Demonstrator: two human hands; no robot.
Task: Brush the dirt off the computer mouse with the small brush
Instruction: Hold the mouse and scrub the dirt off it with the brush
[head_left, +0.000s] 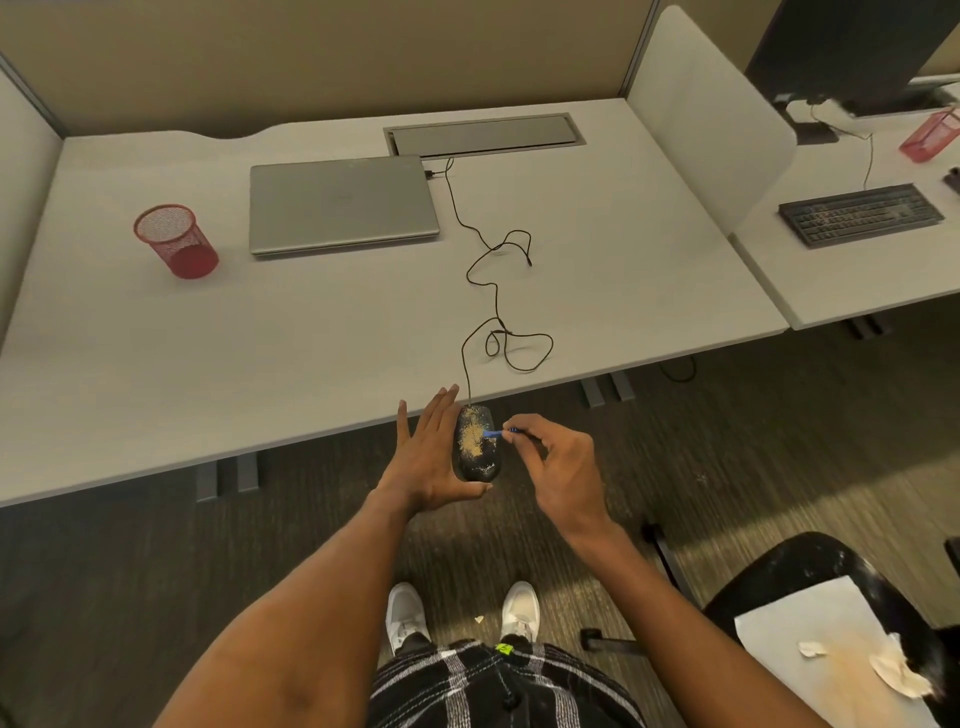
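L grip (431, 457) flat, R grip (558, 467) pinched

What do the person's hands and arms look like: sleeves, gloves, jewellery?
Left hand and right hand are bare: no gloves, rings, watch or wristbands visible. Left arm and right arm are bare to the frame edge, with no sleeves in view. No cables or markings.
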